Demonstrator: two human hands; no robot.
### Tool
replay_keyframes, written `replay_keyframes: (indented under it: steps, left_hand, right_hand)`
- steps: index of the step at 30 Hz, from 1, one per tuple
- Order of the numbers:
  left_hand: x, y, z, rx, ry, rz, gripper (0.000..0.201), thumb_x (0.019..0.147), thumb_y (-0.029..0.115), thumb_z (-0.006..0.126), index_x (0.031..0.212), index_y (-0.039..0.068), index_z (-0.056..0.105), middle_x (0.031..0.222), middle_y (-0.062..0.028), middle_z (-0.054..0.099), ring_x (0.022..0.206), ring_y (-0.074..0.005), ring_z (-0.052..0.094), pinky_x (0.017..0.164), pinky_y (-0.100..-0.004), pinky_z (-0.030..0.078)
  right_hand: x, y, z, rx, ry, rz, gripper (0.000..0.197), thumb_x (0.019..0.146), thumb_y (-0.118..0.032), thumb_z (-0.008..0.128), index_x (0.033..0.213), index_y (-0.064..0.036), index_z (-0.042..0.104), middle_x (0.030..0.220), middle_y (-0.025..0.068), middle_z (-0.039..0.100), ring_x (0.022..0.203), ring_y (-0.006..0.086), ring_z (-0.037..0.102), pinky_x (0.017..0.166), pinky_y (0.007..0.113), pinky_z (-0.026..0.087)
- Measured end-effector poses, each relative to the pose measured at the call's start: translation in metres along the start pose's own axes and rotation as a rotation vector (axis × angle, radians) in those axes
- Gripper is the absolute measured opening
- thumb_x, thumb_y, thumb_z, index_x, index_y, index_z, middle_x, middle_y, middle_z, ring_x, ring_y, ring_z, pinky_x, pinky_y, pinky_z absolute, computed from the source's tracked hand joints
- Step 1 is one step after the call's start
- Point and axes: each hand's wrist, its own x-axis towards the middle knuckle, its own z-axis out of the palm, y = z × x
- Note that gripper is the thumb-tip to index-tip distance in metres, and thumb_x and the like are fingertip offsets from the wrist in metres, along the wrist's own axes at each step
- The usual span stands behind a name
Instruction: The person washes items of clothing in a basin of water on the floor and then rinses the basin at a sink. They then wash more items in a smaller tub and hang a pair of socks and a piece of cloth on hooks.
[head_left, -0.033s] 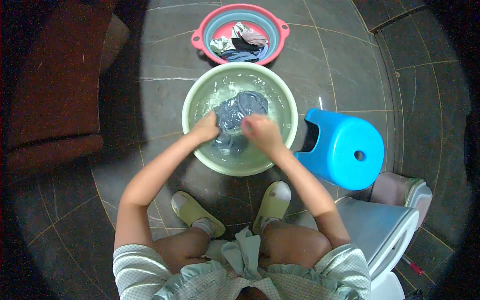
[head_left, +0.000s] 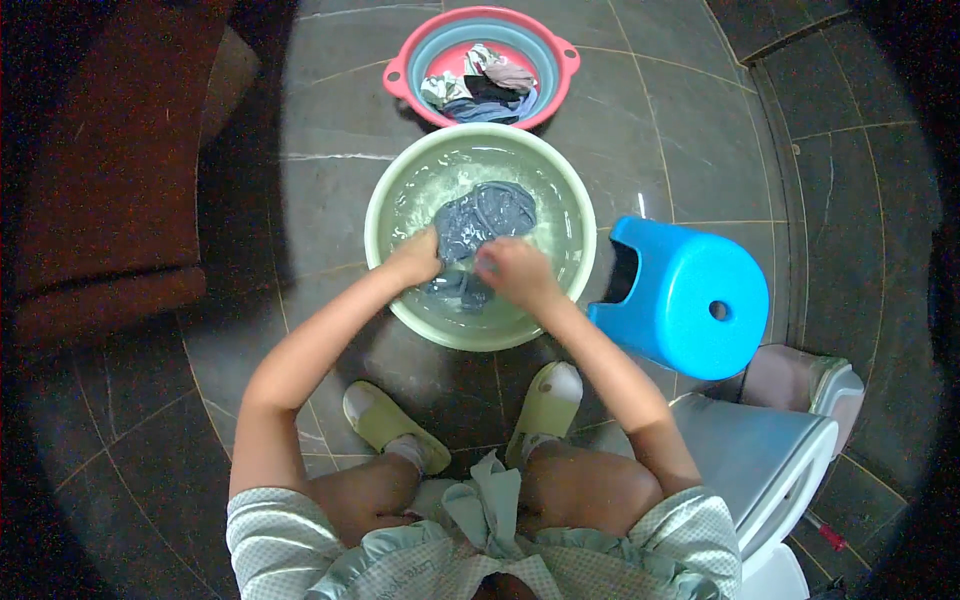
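A pale green basin (head_left: 580, 240) of water stands on the floor before me. In it lies a wet blue-grey garment (head_left: 487, 215), partly above the water, with its nearer part under the surface. My left hand (head_left: 416, 258) is closed on the garment's left edge, the fingertips hidden by cloth and water. Over the garment's near right side, my right hand (head_left: 517, 272) is curled up and a little blurred. Whether any cloth is inside its fingers does not show.
Beyond the basin, a pink and grey-blue tub (head_left: 570, 62) holds several clothes (head_left: 490, 88). To the right are a blue plastic stool (head_left: 700, 300), a grey lidded bin (head_left: 760, 450) and another container (head_left: 790, 375). My slippered feet (head_left: 555, 400) rest on dark tiles near the basin.
My right hand has shifted slightly left and down over the garment. The wet cloth and the water's ripples have changed shape a little. My left hand has stayed nearly in place.
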Motion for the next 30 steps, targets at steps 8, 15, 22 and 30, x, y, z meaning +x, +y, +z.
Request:
replay_keyframes:
  steps: [8, 15, 22, 30]
  left_hand:
    - [-0.001, 0.004, 0.003, -0.066, -0.451, 0.069, 0.025, 0.061, 0.009, 0.053, 0.083, -0.001, 0.06, 0.082, -0.0206, 0.06, 0.079, -0.0325, 0.059, 0.069, -0.0387, 0.045]
    - [0.001, -0.01, -0.012, -0.728, -0.506, -0.042, 0.023, 0.065, 0.014, 0.054, 0.085, 0.006, 0.061, 0.074, 0.0002, 0.059, 0.066, -0.0111, 0.053, 0.061, -0.0256, 0.041]
    - [-0.001, 0.006, -0.034, -0.996, -0.463, -0.226, 0.026, 0.077, 0.032, 0.06, 0.094, 0.012, 0.058, 0.081, 0.0038, 0.059, 0.071, -0.004, 0.055, 0.057, -0.0179, 0.043]
    - [0.026, -0.005, 0.008, -0.275, 0.248, -0.037, 0.035, 0.078, 0.033, 0.057, 0.089, 0.0, 0.058, 0.076, -0.0189, 0.06, 0.071, -0.0309, 0.059, 0.067, -0.0354, 0.046]
  right_hand:
    - [-0.004, 0.008, 0.029, -0.039, -0.3, 0.143, 0.026, 0.069, -0.02, 0.062, 0.092, -0.0077, 0.06, 0.081, 0.0127, 0.06, 0.078, 0.0275, 0.058, 0.065, 0.039, 0.046]
    - [0.004, 0.041, 0.016, 0.688, -0.21, 0.239, 0.031, 0.071, -0.027, 0.067, 0.091, -0.0045, 0.059, 0.088, 0.0104, 0.06, 0.084, 0.02, 0.057, 0.078, 0.03, 0.043]
    - [0.005, 0.041, -0.009, 0.668, 0.059, 0.293, 0.028, 0.07, -0.026, 0.068, 0.088, -0.0059, 0.062, 0.087, 0.01, 0.062, 0.085, 0.0206, 0.058, 0.08, 0.031, 0.043]
    - [0.023, 0.026, -0.014, -0.066, 0.063, 0.43, 0.036, 0.071, -0.035, 0.062, 0.089, -0.0048, 0.056, 0.082, 0.0172, 0.061, 0.076, 0.0343, 0.059, 0.066, 0.043, 0.047]
